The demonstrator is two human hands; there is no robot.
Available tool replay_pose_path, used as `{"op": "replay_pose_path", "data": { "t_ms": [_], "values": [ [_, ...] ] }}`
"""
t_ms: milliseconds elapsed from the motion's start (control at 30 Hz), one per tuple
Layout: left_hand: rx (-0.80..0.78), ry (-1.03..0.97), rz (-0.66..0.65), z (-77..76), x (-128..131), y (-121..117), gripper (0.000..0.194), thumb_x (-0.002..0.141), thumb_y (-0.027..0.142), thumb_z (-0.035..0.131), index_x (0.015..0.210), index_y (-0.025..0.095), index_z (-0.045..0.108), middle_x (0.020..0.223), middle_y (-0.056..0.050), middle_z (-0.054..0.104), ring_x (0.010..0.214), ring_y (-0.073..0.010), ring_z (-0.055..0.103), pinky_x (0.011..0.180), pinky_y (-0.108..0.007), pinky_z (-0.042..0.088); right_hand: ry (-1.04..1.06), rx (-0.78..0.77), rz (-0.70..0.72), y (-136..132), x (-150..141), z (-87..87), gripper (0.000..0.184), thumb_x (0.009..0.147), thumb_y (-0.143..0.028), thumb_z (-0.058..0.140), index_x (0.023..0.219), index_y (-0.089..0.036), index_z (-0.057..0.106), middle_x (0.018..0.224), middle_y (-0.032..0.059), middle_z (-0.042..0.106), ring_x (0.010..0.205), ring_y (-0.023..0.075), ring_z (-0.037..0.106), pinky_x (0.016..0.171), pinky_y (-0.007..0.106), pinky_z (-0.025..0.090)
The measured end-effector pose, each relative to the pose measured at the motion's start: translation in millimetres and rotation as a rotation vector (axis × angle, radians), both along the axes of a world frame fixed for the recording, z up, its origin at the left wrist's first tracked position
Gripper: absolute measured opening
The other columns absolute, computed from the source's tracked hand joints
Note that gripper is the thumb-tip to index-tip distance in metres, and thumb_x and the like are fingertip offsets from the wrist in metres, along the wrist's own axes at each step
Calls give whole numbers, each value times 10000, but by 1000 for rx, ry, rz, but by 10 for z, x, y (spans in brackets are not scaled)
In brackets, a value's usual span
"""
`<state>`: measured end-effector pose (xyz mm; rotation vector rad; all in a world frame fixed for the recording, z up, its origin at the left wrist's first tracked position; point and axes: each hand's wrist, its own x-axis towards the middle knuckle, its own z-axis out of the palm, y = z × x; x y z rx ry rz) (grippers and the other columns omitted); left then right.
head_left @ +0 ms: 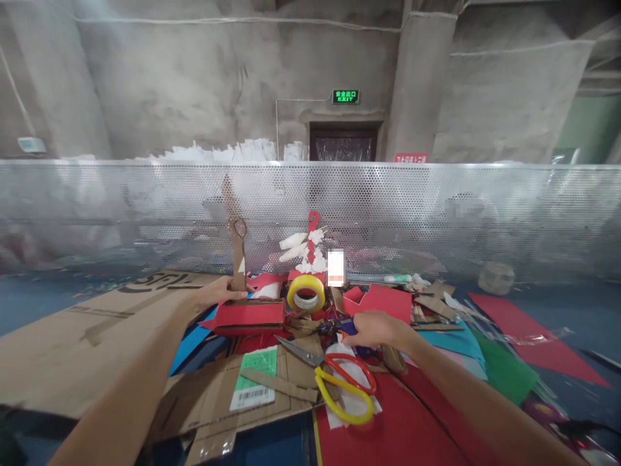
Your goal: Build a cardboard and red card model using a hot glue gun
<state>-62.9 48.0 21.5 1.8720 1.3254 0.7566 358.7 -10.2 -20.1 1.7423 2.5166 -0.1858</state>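
Observation:
My left hand (213,292) is closed around the lower end of a tall, narrow piece of cardboard (237,249), which stands upright with a small loop on its side. Just beside those fingers lies a long red box (250,315). My right hand (376,329) grips a dark blue patterned tool (342,325) that points left; its kind is hard to make out. Below it rest scissors (310,353) with one red and one yellow handle, blades apart. Behind, a roll of clear yellow tape (306,294) stands on edge.
A red stem with white tufts (314,249) rises behind the tape. Flat cardboard (121,323) covers the left side. Red paper (407,421), green paper (504,369) and several scraps crowd the right. A perforated metal screen (412,213) borders the table's far edge.

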Motion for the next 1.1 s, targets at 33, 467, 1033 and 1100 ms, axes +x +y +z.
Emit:
{"op": "replay_pose_path", "data": {
  "t_ms": [33,467,1033,1100],
  "values": [
    [8,23,-18,7,-10,5,503,590,550,860,932,186,801,924,-59,789,946,-292,693,877,-346,522,37,-50,-6,10,-3,-17,460,843,-581,660,614,-182,648,494,29,572,577,220,621,623,315,498],
    [100,-161,-58,217,-67,14,538,709,518,829,1025,87,766,955,-95,788,959,-269,692,864,-335,538,222,123,-21,-15,105,41,521,917,-616,568,625,-185,548,572,13,551,542,144,498,528,282,285],
    [254,68,-205,351,336,-36,369,716,504,805,903,187,776,877,-35,772,842,-226,689,753,-295,532,439,228,-105,-59,143,-113,437,854,-521,670,607,-182,550,596,-1,540,562,131,451,547,278,232],
    [251,113,-230,379,353,-79,355,729,502,793,881,182,774,831,-28,760,803,-215,678,717,-281,519,562,207,-96,-57,162,-150,438,833,-521,687,596,-180,547,583,-18,512,559,121,428,544,272,229]
  ]
}}
